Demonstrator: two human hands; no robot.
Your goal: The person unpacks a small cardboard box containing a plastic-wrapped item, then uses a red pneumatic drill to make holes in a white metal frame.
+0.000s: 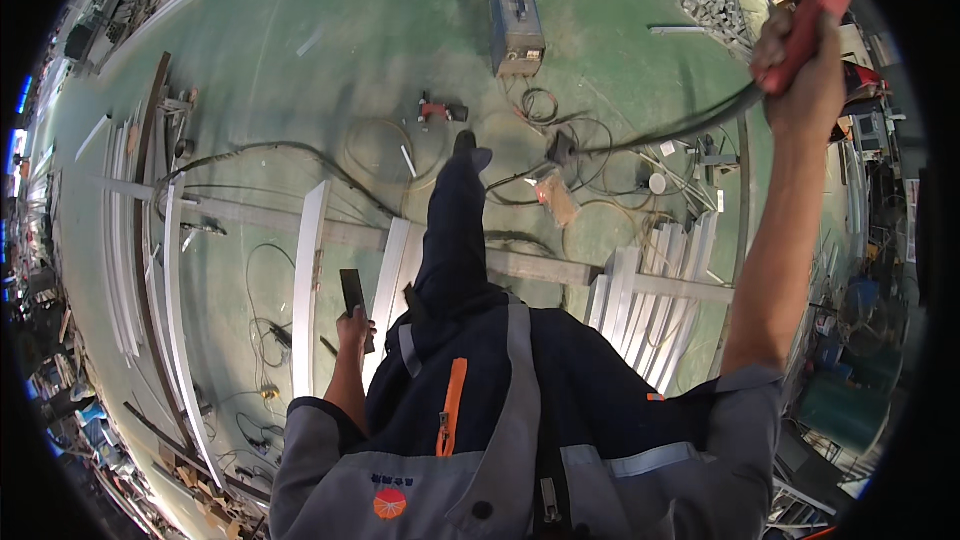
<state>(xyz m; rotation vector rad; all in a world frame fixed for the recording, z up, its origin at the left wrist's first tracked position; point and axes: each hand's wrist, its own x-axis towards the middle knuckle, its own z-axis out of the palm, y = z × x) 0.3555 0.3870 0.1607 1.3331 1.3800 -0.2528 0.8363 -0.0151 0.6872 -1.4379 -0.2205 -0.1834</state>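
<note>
At the upper right my right hand (800, 70) is raised, its fingers closed round a red handle (822, 2). A thick black cable (690, 128) hangs from near this hand down to the floor; the handle's far end leaves the picture. Lower down, left of my body, my left hand (355, 327) grips a dark flat plate (351, 290) that sticks up past the fingers. Beside that hand stand a long white metal bar (309, 280) on its left and another white bar (398, 265) on its right.
A grey beam (540, 268) crosses under my body, with several white profiles (680, 270) at right. My leg (455, 215) reaches forward among cables. Ahead sit a red power tool (436, 112) and a welding machine (516, 30). Metal pieces (710, 0) are heaped at the upper right.
</note>
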